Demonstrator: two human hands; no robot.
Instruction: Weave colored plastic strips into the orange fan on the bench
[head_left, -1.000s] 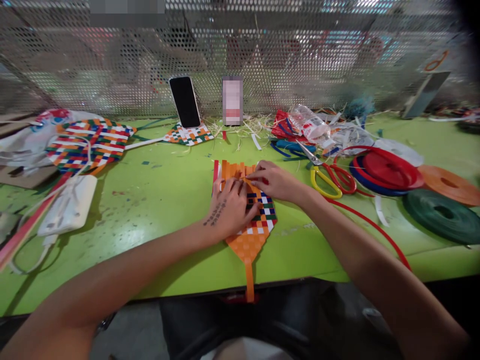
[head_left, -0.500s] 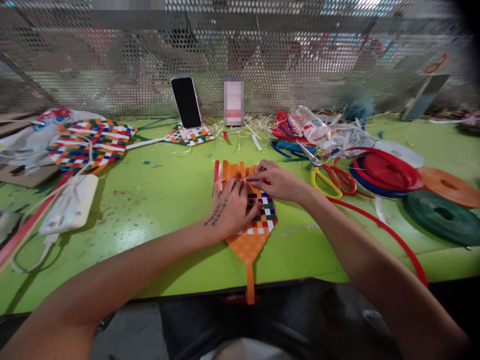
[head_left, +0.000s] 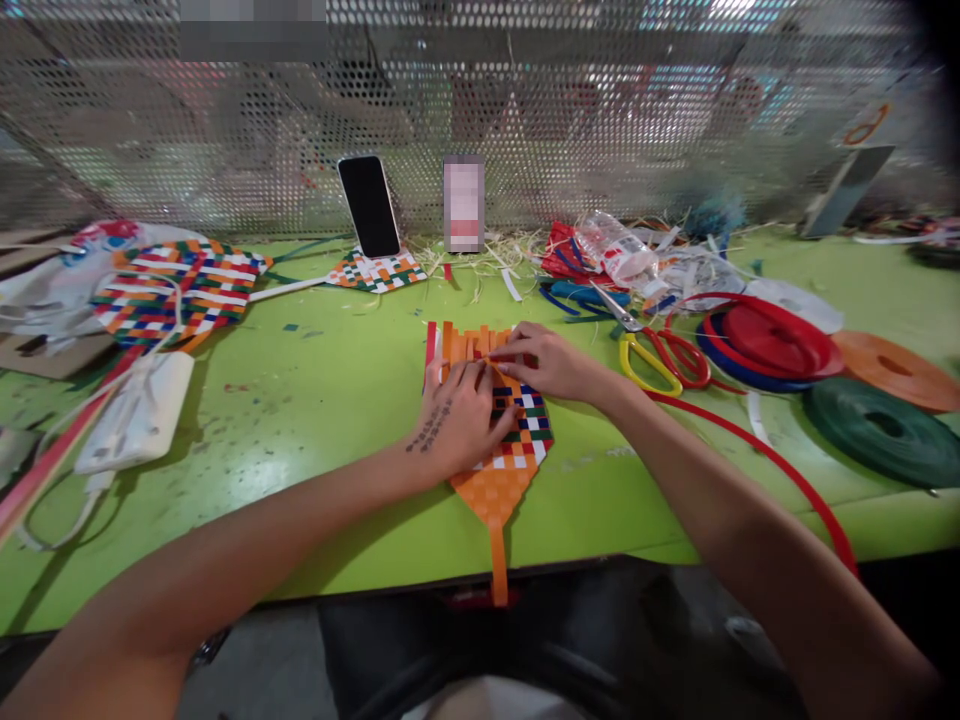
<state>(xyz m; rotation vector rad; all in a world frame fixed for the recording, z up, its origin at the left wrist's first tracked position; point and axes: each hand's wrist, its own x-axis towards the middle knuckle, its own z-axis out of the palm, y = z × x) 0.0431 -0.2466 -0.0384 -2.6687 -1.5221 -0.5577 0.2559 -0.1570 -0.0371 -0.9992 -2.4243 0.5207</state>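
A half-woven fan of orange, white, blue, green and red strips [head_left: 501,470] lies on the green table [head_left: 322,400], its orange handle strip hanging over the front edge. My left hand [head_left: 457,415] rests flat on the weave, fingers spread, pressing it down. My right hand [head_left: 551,362] sits at the upper right of the fan, fingers pinched on a strip among the loose orange ends. A red strip runs from under my right arm toward the right.
Yellow and red scissors [head_left: 660,358] lie right of the fan. Red [head_left: 780,345], orange [head_left: 896,370] and green [head_left: 885,430] strip reels sit further right. Finished woven fans [head_left: 180,285] and a white charger [head_left: 135,410] are at left. A phone [head_left: 369,205] leans on the mesh wall.
Almost nothing differs. My right hand's fingers have shifted slightly at the top of the weave; my left hand stays pressed on it.
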